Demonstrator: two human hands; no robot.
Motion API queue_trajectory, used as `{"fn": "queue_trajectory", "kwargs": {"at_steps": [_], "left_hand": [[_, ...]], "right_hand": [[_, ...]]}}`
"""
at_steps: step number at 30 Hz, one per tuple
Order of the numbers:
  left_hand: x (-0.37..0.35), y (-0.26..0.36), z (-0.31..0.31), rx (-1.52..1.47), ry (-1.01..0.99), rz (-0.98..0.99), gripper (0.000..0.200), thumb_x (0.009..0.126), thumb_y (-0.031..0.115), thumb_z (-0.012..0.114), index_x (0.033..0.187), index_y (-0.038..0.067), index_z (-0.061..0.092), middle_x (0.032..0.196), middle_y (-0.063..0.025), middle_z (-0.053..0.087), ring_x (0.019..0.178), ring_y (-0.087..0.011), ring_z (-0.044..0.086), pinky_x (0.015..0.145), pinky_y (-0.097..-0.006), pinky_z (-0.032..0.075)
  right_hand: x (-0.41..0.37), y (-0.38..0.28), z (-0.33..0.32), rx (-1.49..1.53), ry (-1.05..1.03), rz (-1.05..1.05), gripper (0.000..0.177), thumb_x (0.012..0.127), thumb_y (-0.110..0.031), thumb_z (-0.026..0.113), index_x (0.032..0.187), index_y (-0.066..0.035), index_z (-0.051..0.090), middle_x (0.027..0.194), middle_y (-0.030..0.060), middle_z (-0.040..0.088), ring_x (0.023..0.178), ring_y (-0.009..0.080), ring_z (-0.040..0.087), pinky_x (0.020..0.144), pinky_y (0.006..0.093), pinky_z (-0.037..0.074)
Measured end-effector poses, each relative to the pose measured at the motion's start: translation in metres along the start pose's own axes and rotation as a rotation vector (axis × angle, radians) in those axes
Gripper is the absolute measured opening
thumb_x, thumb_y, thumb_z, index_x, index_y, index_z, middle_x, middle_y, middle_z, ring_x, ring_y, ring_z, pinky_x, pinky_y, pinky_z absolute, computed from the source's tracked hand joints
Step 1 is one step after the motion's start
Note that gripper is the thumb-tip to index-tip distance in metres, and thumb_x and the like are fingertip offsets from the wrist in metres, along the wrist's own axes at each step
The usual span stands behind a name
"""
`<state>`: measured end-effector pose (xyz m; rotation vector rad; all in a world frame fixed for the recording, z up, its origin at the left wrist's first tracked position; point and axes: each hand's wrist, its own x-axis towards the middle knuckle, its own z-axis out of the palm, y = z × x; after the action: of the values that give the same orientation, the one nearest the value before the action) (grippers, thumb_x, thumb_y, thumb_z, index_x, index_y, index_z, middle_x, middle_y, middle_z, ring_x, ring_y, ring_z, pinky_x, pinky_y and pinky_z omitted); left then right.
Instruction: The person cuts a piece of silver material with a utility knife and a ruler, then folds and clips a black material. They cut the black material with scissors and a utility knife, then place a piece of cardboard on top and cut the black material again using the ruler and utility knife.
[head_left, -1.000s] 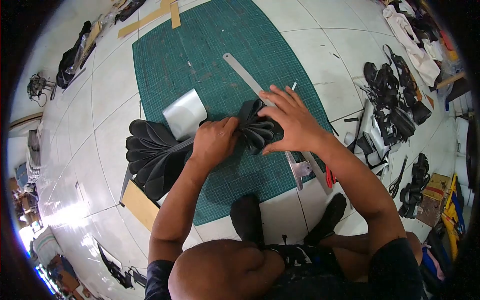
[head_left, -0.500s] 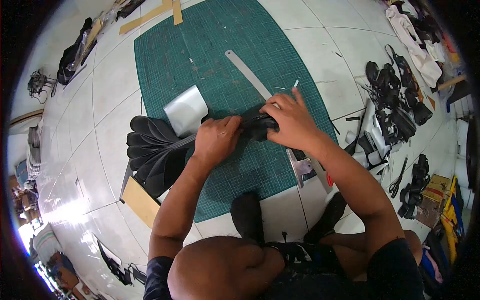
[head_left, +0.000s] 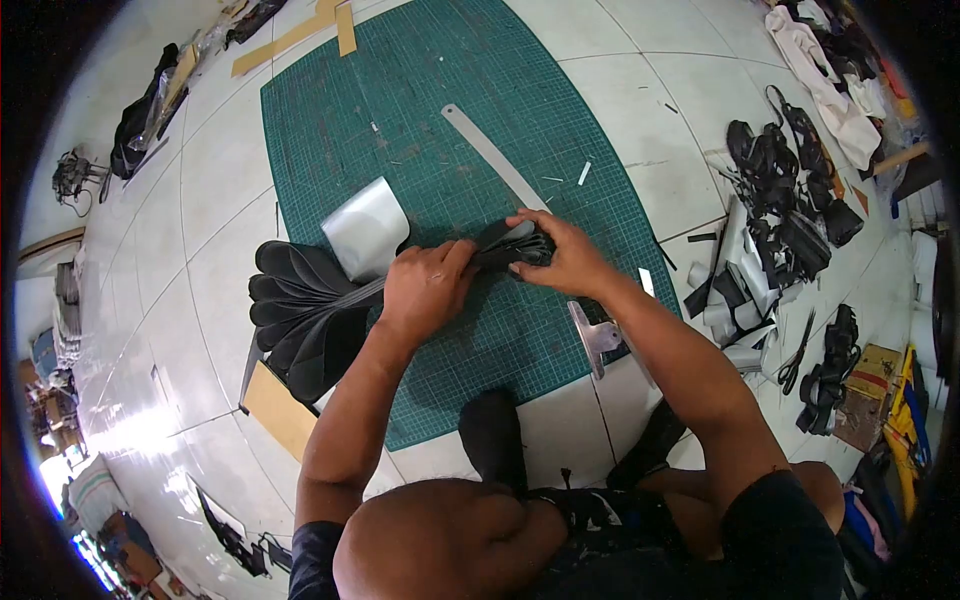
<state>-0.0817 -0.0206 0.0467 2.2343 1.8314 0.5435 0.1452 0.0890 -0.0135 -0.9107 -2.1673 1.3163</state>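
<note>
No text, label or number can be read — not even on the cutting mat [head_left: 420, 90].

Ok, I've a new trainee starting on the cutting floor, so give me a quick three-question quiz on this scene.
1. True or false: the metal ruler lies on the green cutting mat.
2. What do the left hand and the right hand both grip? A) a hammer B) the bundle of black strips C) a paint tin
3. Fill in: the bundle's fanned-out end lies toward the person's ____ side.
Key: 1 true; 2 B; 3 left.
</note>
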Motion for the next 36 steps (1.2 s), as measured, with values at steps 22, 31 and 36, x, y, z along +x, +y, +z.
{"fn": "queue_trajectory", "kwargs": {"at_steps": [22, 31, 36], "left_hand": [[-0.029, -0.026, -0.038, 0.136, -0.115, -0.105, 0.029, 0.084, 0.019, 0.076, 0.106, 0.008, 0.061, 0.097, -0.0120, 0.068, 0.090, -0.0345, 0.068, 0.079, -0.0468, 0.052], [-0.109, -0.083, -0.097, 0.291, -0.127, -0.228, 0.027, 0.085, 0.014, 0.071, 0.109, 0.006, 0.062, 0.101, -0.0145, 0.067, 0.098, -0.0367, 0.065, 0.091, -0.0466, 0.049], [-0.143, -0.091, -0.109, 0.269, -0.175, -0.405, 0.033, 0.089, 0.013, 0.070, 0.119, 0.004, 0.062, 0.118, -0.0194, 0.067, 0.114, -0.0409, 0.061, 0.100, -0.0491, 0.048]], "right_hand": [[-0.010, 0.005, 0.016, 0.031, 0.064, 0.146, 0.037, 0.090, -0.021, 0.078, 0.112, 0.004, 0.062, 0.099, 0.0161, 0.072, 0.087, 0.0219, 0.071, 0.076, 0.0345, 0.055], [-0.009, 0.003, 0.014, -0.048, 0.043, 0.163, 0.037, 0.091, -0.023, 0.077, 0.111, 0.004, 0.062, 0.096, 0.0163, 0.072, 0.087, 0.0255, 0.072, 0.077, 0.0358, 0.056], [-0.008, 0.001, 0.013, -0.047, 0.044, 0.169, 0.035, 0.090, -0.023, 0.077, 0.110, 0.003, 0.063, 0.096, 0.0168, 0.072, 0.087, 0.0270, 0.072, 0.077, 0.0366, 0.055]]}}
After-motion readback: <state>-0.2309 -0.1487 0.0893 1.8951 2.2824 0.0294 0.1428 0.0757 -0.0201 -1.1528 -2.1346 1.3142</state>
